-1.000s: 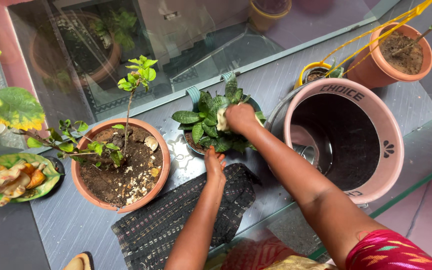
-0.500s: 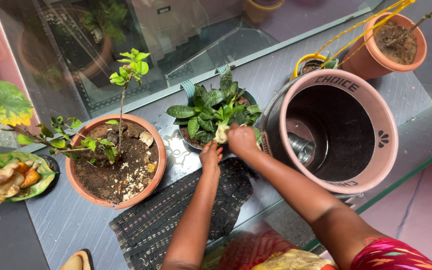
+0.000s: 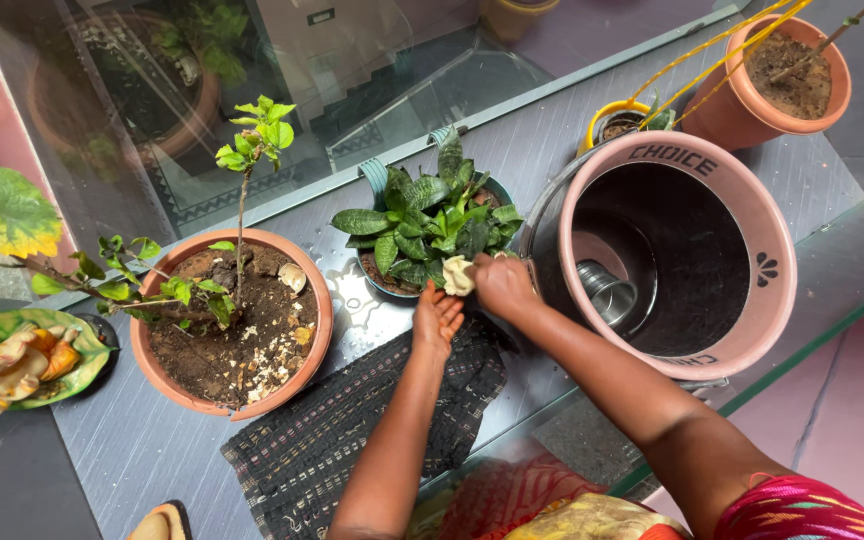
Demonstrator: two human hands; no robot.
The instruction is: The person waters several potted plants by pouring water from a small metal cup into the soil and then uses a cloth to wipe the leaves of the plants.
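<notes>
r hand (image 3: 505, 287) is at the near rim of the small potted plant (image 3: 430, 232), fingers curled tight round a pale crumpled wad of cloth (image 3: 458, 275) that pokes out just left of the knuckles, touching the nearest leaves. l hand (image 3: 437, 318) lies just below the wad, palm up, fingers loosely together and a bit cupped, tips almost at the pot edge; holds nothing that shows

progress, as a guess: leaves look glossy and mostly clean, so the wiping seems well on, w/ the near-side leaves by the fingers prob the bit in hand; can't tell which leaves are left

materials: leaves stiff, thick, dark green w/ paler mottling, in a rosette. pot small, round, teal-grey. wad soft, cream, bunched. under the l wrist a dark woven cloth (image 3: 352, 430), coarse, rumpled. surface is brushed grey sheet (image 3: 142, 450), wet patch just left of the l fingers. left of that a terracotta pot (image 3: 317, 340) w/ dry crumbly soil and a thin woody stem. right of the r hand a big pink plastic bucket (image 3: 777, 270), smooth, round, a steel cup inside
</notes>
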